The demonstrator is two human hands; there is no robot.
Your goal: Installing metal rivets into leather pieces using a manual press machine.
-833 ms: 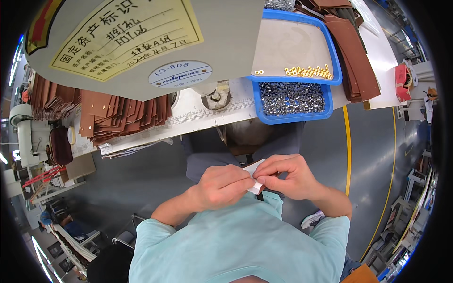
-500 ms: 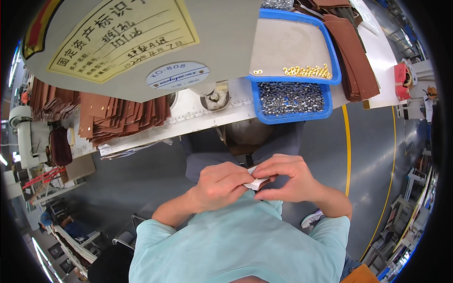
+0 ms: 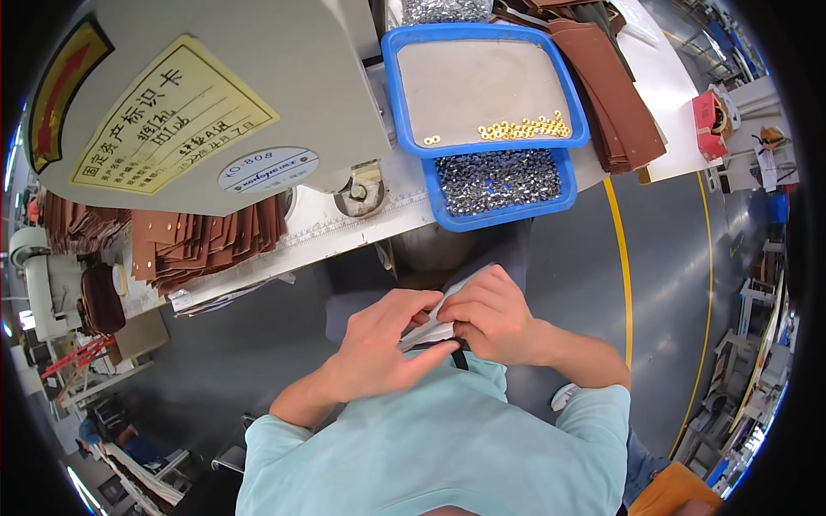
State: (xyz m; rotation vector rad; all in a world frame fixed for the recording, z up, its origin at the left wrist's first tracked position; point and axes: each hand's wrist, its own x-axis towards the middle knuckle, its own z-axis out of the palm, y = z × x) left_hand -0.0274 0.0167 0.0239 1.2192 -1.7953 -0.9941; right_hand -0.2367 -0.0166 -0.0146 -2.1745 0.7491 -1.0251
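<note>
Bright, even overhead light fills the scene — shadows are soft and faint, darkest under the worktable [image 3: 344,228] edge. The grey floor [image 3: 585,258] carries a mild sheen. Focus is sharp at the centre; fisheye bending curves straight edges toward the rim, where a black vignette closes in — far corners look small and smeared.

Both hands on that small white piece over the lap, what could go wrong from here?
1. The small white piece is pinched between the left hand and right hand off the bench, over the lap; a slip likely drops it to the floor.
2. The blue tray of silver bits overhangs the bench edge above the hands; a bump might spill it.
</note>
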